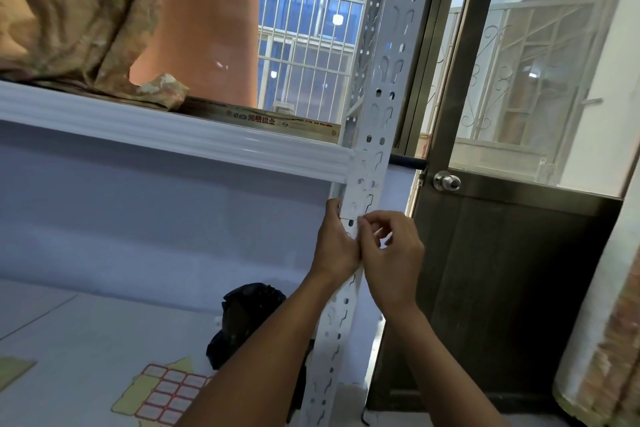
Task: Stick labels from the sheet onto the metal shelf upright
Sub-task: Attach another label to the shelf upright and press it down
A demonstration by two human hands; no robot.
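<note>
The white perforated metal shelf upright [381,87] runs from the top of the view down to the floor. Both hands are on it just below the shelf beam. My left hand [337,243] presses against the upright's left edge, fingers reaching up along it. My right hand [391,253] is curled, its thumb and forefinger pinching at the upright's face where a small white label [351,220] seems to lie; the label is hard to tell from the white metal. The label sheet [169,395], with red-bordered white labels, lies on the lower surface at the bottom left.
A white shelf beam [173,128] crosses at mid-height, with brownish fabric [69,10] and a long printed box [263,120] on top. A black bag [249,315] sits on the floor by the upright. A dark door with a round knob [446,181] stands to the right.
</note>
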